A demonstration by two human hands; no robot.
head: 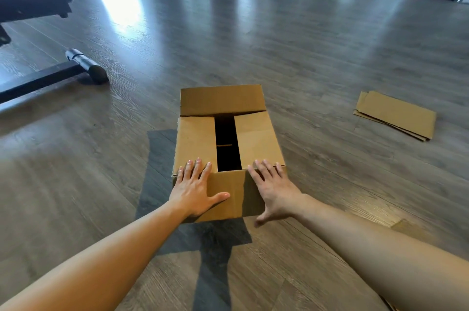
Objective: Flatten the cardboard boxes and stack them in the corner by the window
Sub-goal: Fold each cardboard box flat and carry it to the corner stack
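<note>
A cardboard box (228, 148) stands on the wood-plank floor (330, 56), in the middle of the view and just in front of the person. Its two side flaps lie folded inward with a dark gap between them, and the far flap stands up, tilted slightly away. The near flap hangs down over the front wall.

The left hand (195, 190) lies flat on the box's near left corner: its fingers are straight and spread over the left flap, the palm covers the near edge, and the thumb stretches sideways across the hanging front flap. This grip is spread, pinching nothing. The right hand (274, 191) lies on the near right corner, fingers straight and fanned out over the right flap's edge, thumb pointing down toward the floor beside the box. This grip is also spread and pressing, not closed round anything.

Well apart from the box, toward the right edge of the floor, a few flattened cardboard pieces (396, 115) lie stacked flat. Toward the left edge stands a black metal frame (53, 77) with a rubber-capped foot, with a black padded bench (35, 2) beyond it.
</note>
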